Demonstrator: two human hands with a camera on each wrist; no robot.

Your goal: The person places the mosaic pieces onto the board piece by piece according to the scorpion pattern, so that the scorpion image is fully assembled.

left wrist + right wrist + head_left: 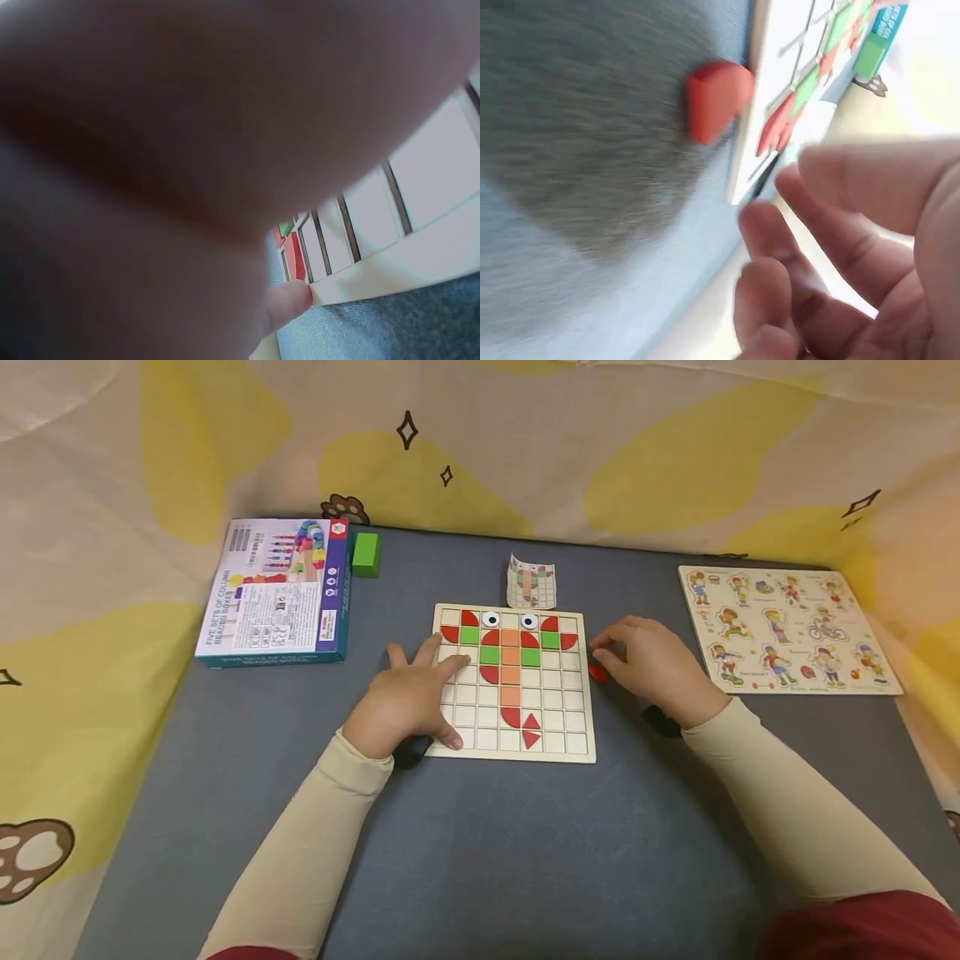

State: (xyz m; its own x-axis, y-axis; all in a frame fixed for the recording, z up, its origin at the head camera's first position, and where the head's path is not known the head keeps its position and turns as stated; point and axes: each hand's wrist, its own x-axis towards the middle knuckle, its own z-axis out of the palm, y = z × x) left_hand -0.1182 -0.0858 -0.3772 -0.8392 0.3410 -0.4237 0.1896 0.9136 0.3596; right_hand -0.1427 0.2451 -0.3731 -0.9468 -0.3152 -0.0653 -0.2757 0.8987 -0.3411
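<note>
A wooden grid board (553, 700) lies flat, with red, green and orange pieces and two eye discs (491, 620) set in a pattern in its cells. My left hand (408, 697) rests on its left side, fingers spread over the edge. Two small red triangles (531, 739) sit in cells at the lower middle. Just off the board's right edge lies a loose red quarter-round piece (718, 97). Above and beside that piece is my right hand (651, 662), fingers loosely bent and apart from it, holding nothing visible. The left wrist view is mostly blocked by the hand.
A small pattern card (532, 587) stands behind the board. To the left are a beaded-box carton (300, 618) and a green block (366, 555). A picture board of sports figures (787, 631) lies at the right. Patterned cloth (480, 460) hangs behind the table.
</note>
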